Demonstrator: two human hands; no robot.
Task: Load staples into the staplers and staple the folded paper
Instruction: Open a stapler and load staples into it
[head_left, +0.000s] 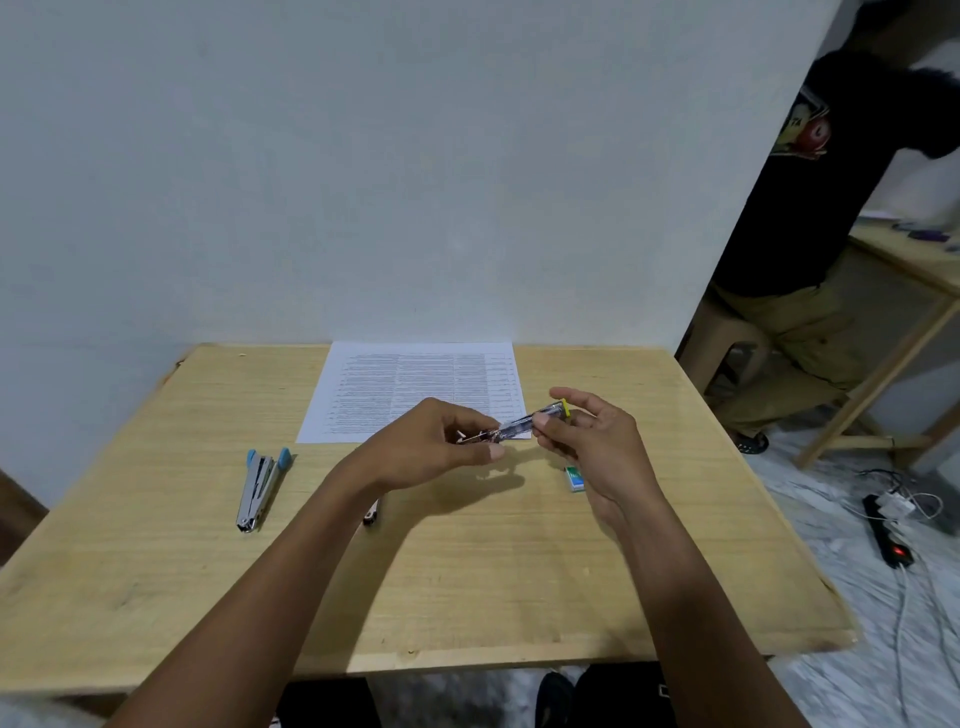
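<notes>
1. Your arms reach out over the table (156, 597).
2. A small dark thing (371, 514) peeks out from under your left arm. You cannot tell what it is.
3. The blue stapler (260, 488) lies flat on the table, well to the left of your left hand, with its two blue ends apart.
4. A little green box (574, 478) sits on the table just beside your right palm.
5. Your left hand (441, 441) has curled fingers and pinches the metal end of the clear stapler (519, 423).
6. Your right hand (592, 447) pinches its other end, by the yellow tip. The clear stapler is up off the table between both hands.
7. The paper (415, 384) lies flat behind your hands, by the wall.
8. A person (800, 208) in a black shirt is far off past your right hand.
</notes>
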